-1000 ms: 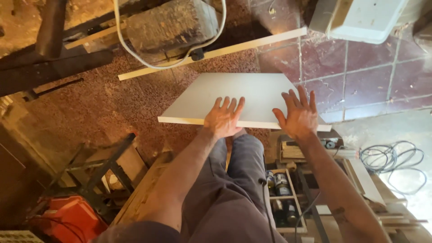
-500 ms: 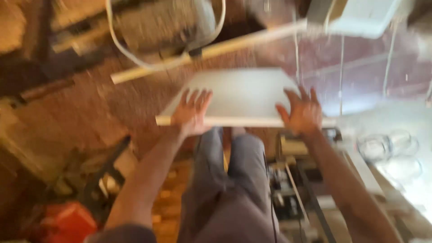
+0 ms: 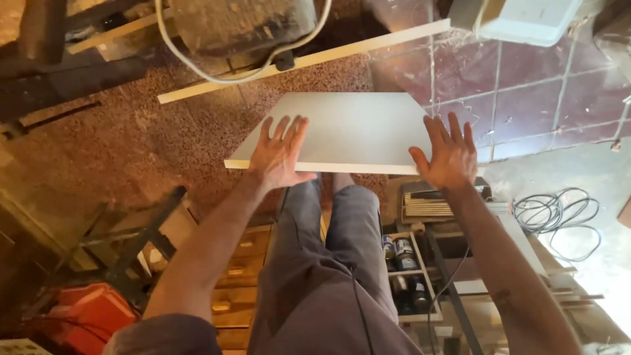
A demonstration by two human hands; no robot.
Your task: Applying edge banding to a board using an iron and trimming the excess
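Observation:
A flat white board is held level in front of me, above the floor. My left hand lies flat on its near left corner, fingers spread over the top and thumb at the near edge. On the near right corner rests my right hand, fingers spread on top, thumb under the edge. My grey-trousered legs show below the board.
A long pale wooden strip lies on the speckled floor beyond the board. A white cable loops around a dark machine at the top. A red case sits lower left. Cans on a shelf and coiled cable are at right.
The board and both hands have shifted; my left hand moved from the middle of the near edge out toward the left corner. The view blurred, then steadied.

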